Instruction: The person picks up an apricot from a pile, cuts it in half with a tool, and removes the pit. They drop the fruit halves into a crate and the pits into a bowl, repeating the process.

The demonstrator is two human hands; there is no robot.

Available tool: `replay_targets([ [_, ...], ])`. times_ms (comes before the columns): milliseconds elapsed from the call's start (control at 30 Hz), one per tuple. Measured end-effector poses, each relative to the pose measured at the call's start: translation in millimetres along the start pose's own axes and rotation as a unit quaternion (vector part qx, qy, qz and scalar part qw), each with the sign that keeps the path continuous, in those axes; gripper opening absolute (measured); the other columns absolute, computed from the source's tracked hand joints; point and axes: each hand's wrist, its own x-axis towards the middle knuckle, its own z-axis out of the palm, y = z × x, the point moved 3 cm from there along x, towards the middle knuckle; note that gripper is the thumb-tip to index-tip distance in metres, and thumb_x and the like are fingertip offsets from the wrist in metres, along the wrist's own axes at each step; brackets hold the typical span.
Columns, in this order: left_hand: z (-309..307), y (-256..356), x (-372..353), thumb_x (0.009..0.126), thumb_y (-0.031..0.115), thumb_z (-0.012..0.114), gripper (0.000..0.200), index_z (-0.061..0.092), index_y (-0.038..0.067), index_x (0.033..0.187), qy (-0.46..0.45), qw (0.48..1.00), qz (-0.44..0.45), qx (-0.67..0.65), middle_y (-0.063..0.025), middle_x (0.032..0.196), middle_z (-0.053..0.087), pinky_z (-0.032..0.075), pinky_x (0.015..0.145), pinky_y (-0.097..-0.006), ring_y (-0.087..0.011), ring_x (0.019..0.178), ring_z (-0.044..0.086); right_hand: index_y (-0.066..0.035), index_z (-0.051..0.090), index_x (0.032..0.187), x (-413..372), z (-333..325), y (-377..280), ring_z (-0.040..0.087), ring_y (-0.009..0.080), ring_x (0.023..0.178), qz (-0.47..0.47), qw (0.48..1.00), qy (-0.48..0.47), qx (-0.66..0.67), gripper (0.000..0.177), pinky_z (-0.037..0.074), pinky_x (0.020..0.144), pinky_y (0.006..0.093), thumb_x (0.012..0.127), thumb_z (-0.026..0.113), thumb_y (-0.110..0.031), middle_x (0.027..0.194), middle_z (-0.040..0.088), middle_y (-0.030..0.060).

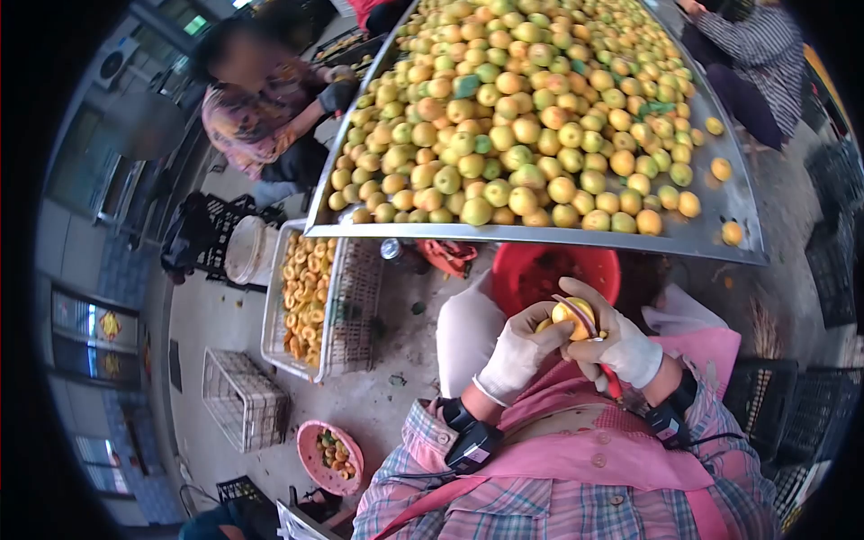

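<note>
My left hand (pixel 520 353), in a pale glove, is closed on a yellow fruit (pixel 572 317), which it holds from the left. From the right, my right hand (pixel 621 342), also gloved, grips a red-handled tool (pixel 613 383), with its fingers against the same fruit. A thin curved strip lies across the fruit; whether it is part of the tool or peel I cannot tell. Both hands are over my lap, just in front of a red basin (pixel 556 270). Beyond them a metal table (pixel 540 236) bears a large heap of yellow-green fruit (pixel 504 117).
White crate (pixel 349 310) of cut fruit stands left of my knees, near a white bucket (pixel 247 249). Farther left are an empty crate (pixel 243 396) and a pink basket (pixel 330 457) with fruit pieces. Other people sit at the table's left (pixel 261 117) and right (pixel 756 63).
</note>
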Motion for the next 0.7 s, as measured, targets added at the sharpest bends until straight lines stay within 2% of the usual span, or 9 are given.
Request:
replay_targets([
  [100, -40, 1, -6, 0.092, 0.015, 0.060, 0.022, 0.059, -0.002, 0.106, 0.098, 0.994, 0.030, -0.037, -0.0017, 0.084, 0.059, 0.049, 0.066, -0.0235, -0.0082, 0.068, 0.056, -0.016, 0.020, 0.151, 6, 9, -4, 0.052, 0.0103, 0.047, -0.013, 0.999, 0.020, -0.021, 0.080, 0.040, 0.037, 0.0226, 0.083, 0.058, 0.002, 0.080, 0.059, 0.0082],
  [133, -48, 29, -20, 0.092, 0.024, 0.059, 0.031, 0.058, 0.004, 0.115, 0.126, 0.984, 0.097, 0.085, -0.0074, 0.100, 0.062, 0.054, 0.079, -0.0307, -0.0173, 0.090, 0.063, -0.015, 0.020, 0.150, 10, 7, -1, 0.051, 0.0101, 0.047, -0.027, 0.999, 0.027, 0.005, 0.078, 0.040, 0.037, 0.0225, 0.084, 0.057, 0.001, 0.079, 0.059, 0.0091],
  [200, -96, 16, -29, 0.091, 0.026, 0.060, 0.037, 0.054, 0.004, 0.120, 0.247, 0.955, 0.073, -0.146, -0.0094, 0.103, 0.062, 0.054, 0.082, -0.0358, -0.0213, 0.094, 0.063, -0.010, 0.025, 0.148, 14, 0, 6, 0.053, 0.0114, 0.047, -0.028, 0.998, 0.055, 0.029, 0.071, 0.042, 0.037, 0.0240, 0.084, 0.056, 0.001, 0.074, 0.059, 0.0090],
  [333, -208, 35, -61, 0.090, 0.025, 0.063, 0.027, 0.055, 0.005, 0.107, 0.405, 0.859, 0.163, -0.268, -0.0095, 0.093, 0.062, 0.055, 0.077, -0.0347, -0.0228, 0.087, 0.061, -0.003, 0.039, 0.139, 8, -8, 25, 0.058, 0.0135, 0.050, 0.064, 0.996, 0.041, 0.046, 0.051, 0.046, 0.040, 0.0251, 0.090, 0.051, -0.005, 0.072, 0.060, 0.0091],
  [467, -343, 75, -90, 0.093, 0.032, 0.062, 0.037, 0.053, -0.001, 0.107, 0.377, 0.812, 0.338, -0.291, -0.0115, 0.092, 0.059, 0.057, 0.084, -0.0351, -0.0261, 0.086, 0.061, -0.002, 0.046, 0.133, -2, -14, 45, 0.060, 0.0154, 0.054, 0.090, 0.991, 0.034, 0.097, 0.039, 0.049, 0.044, 0.0254, 0.099, 0.046, -0.019, 0.074, 0.062, 0.0097],
  [500, -354, 89, -93, 0.098, 0.029, 0.054, 0.032, 0.053, -0.001, 0.105, 0.350, 0.795, 0.343, -0.357, -0.0123, 0.096, 0.059, 0.057, 0.079, -0.0328, -0.0238, 0.091, 0.061, -0.002, 0.046, 0.133, -5, -15, 47, 0.060, 0.0154, 0.054, 0.088, 0.991, 0.034, 0.096, 0.039, 0.049, 0.044, 0.0254, 0.099, 0.046, -0.019, 0.074, 0.062, 0.0097],
  [567, -360, 92, -92, 0.098, 0.030, 0.054, 0.034, 0.052, -0.003, 0.108, 0.366, 0.802, 0.355, -0.311, -0.0135, 0.103, 0.059, 0.057, 0.081, -0.0333, -0.0258, 0.097, 0.060, -0.002, 0.046, 0.134, -9, -18, 49, 0.063, 0.0173, 0.059, 0.078, 0.991, -0.004, 0.106, 0.040, 0.052, 0.049, 0.0271, 0.099, 0.047, -0.021, 0.075, 0.062, 0.0104],
  [633, -298, 97, -77, 0.098, 0.032, 0.054, 0.038, 0.052, -0.003, 0.112, 0.325, 0.840, 0.325, -0.288, -0.0145, 0.109, 0.059, 0.057, 0.081, -0.0323, -0.0276, 0.099, 0.060, -0.003, 0.049, 0.125, -8, -18, 54, 0.058, 0.0162, 0.056, 0.069, 0.988, -0.016, 0.134, 0.033, 0.048, 0.049, 0.0278, 0.099, 0.047, -0.023, 0.071, 0.058, 0.0083],
  [700, -251, 90, -55, 0.095, 0.052, 0.049, 0.057, 0.053, -0.001, 0.116, 0.237, 0.901, 0.261, -0.252, -0.0131, 0.113, 0.059, 0.053, 0.063, -0.0227, -0.0220, 0.093, 0.060, -0.003, 0.056, 0.106, -10, -19, 59, 0.048, 0.0141, 0.050, 0.058, 0.980, -0.045, 0.185, 0.026, 0.041, 0.048, 0.0293, 0.099, 0.048, -0.027, 0.064, 0.050, 0.0042],
])
